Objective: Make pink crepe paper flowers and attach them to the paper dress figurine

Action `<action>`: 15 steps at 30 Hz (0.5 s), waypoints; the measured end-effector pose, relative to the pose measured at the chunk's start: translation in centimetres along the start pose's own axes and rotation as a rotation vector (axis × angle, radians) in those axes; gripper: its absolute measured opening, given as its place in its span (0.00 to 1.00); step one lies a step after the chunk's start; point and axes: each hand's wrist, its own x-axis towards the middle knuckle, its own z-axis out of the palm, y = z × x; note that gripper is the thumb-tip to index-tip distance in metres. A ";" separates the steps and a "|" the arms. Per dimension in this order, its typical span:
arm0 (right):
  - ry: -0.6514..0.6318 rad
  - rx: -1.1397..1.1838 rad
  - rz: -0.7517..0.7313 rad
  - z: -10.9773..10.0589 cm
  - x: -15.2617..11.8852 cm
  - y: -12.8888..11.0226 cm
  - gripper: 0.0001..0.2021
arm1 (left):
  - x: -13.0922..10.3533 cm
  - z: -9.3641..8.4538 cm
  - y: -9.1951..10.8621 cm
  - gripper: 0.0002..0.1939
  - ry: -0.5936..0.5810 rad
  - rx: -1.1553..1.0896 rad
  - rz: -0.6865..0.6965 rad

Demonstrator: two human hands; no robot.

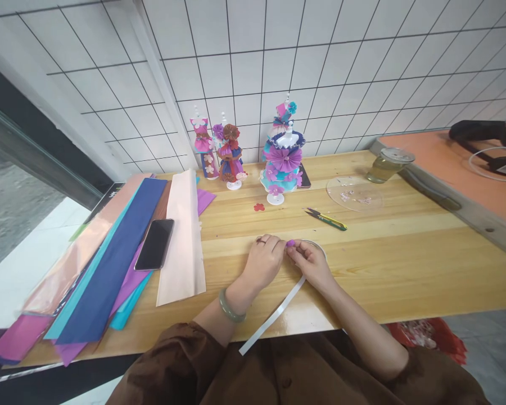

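Note:
A small purple piece [290, 243] is pinched between my two hands above the wooden table. My left hand [266, 256], with a ring and a bracelet, has its fingers closed at the left side of the piece. My right hand [312, 263] grips the piece from the right with thumb and fingertips. Beneath my right hand lies a roll of white tape, partly hidden, and its loose strip [274, 316] runs down over the table's front edge. A red paper flower [258, 207] and yellow-green thread snips [326, 219] lie beyond my hands.
Paper-dressed figurines [283, 160] stand near the tiled wall. Coloured paper sheets [113, 264] and a phone [154, 244] cover the left side. At the back right are a clear plate [354, 194] with small bits and a lidded cup [383, 167] of liquid.

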 end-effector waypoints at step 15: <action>0.004 -0.016 -0.032 -0.1 0.1 0.0 0.11 | 0.0 0.0 0.0 0.09 0.071 -0.090 -0.039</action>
